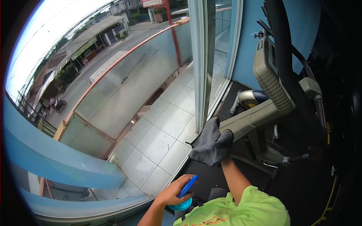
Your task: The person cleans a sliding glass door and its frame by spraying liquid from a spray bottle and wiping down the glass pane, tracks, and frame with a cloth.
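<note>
My left hand (170, 193) is wrapped around a spray bottle (182, 205) with a teal body and a blue trigger head. It is low in the view, close to my body. A dark grey cloth (211, 146) covers my right hand, whose wrist (225, 164) shows below it. The fingers are hidden under the fabric, and the cloth bunches over them. Just beyond the cloth stands the metal frame (203, 75) of a glass door or window; I cannot tell whether the cloth touches it.
Beige exercise equipment (260, 109) stands on the right, on black flooring. Past the frame lies a white-tiled balcony (160, 137) with a frosted panel railing (124, 96). A street (81, 81) with a motorcycle (57, 104) is below. Blue wall (64, 160) curves along the lower left.
</note>
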Available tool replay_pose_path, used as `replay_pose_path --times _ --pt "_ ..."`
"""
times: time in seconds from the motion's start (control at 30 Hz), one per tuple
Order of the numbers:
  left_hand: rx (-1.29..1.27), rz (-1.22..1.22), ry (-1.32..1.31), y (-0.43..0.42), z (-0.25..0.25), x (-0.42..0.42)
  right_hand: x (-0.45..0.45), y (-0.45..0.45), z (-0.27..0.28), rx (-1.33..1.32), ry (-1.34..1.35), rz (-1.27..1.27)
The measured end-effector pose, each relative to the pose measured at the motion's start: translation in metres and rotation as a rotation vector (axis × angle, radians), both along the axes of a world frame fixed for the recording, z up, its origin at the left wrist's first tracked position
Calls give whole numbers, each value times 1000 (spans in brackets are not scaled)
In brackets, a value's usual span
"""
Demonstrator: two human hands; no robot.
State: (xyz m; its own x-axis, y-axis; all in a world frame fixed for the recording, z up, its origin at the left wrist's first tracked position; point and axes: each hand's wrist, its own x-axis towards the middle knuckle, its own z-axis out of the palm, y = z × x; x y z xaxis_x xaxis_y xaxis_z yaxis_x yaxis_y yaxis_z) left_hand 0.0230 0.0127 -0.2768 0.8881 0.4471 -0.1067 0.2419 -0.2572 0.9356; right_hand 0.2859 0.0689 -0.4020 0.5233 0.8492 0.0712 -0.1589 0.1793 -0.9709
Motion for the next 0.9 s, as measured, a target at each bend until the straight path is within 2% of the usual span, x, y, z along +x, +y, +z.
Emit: replay_pose_path --times 0.1,0.2,0.27,0.33,0.37,0.4,0.43,0.47,0.53,0.63,0.67,0.7,0.77,0.83,0.9 --pt "-31 276 -47 10 -46 -3 55 89 8 244 -481 -149" --pt "38 470 -75 13 -103 4 84 180 11 465 -822 -236" --pt "74 550 -162 12 -151 7 80 232 -8 591 -972 -226" --pt "48 626 -203 9 -196 6 72 264 -59 741 -954 -105" --pt "46 657 -227 7 -218 5 67 272 -94 846 -803 73" --pt "43 693 -251 3 -241 4 62 276 -132 987 -255 556" --pt "15 756 -255 -3 -264 2 59 279 -166 1021 306 1015" --pt "45 788 -337 -10 -292 0 55 281 -192 969 612 1284" --pt "110 815 -297 -12 -333 -11 52 282 -226 924 829 1528" --pt "305 912 -293 -17 -382 -13 54 294 -213 930 866 1571" --pt "360 943 -281 -19 -381 -15 58 310 -185 1205 164 841" --pt "375 949 -279 -21 -376 -15 64 333 -149 1251 -484 35" --pt "389 1005 -295 -23 -365 -11 52 405 -62 1126 -893 -369" --pt "436 966 -299 -16 -345 -11 -15 334 10 977 -1051 -549" --pt "491 918 -319 -11 -322 0 -85 245 19 1108 -1115 -559"
